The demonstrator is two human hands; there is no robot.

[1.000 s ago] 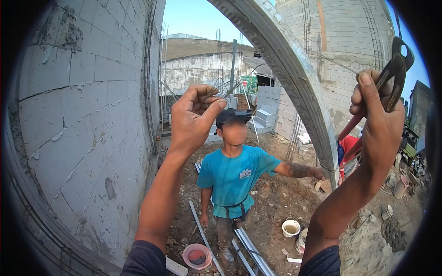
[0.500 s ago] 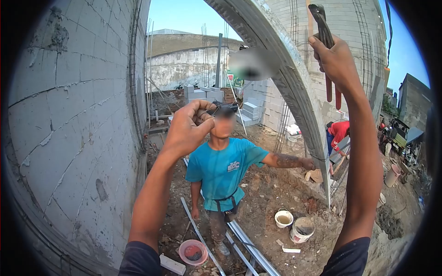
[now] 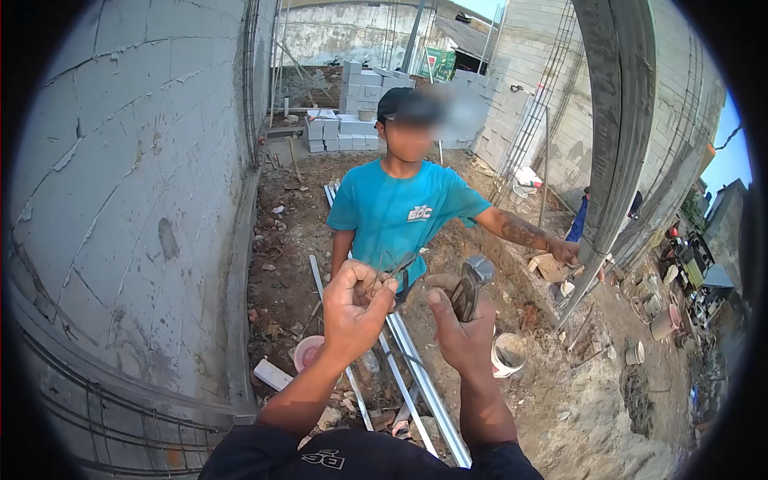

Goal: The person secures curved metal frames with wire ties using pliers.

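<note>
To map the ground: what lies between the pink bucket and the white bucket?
Long metal rails lie there, as the head view shows.

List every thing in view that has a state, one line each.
left hand, closed in a pinch
wire, bent, pinched in left fingers
right hand, closed in a grip
pliers, gripped in right hand, head up
white bucket, upright, uncovered
metal rails, lying on the dirt
</note>
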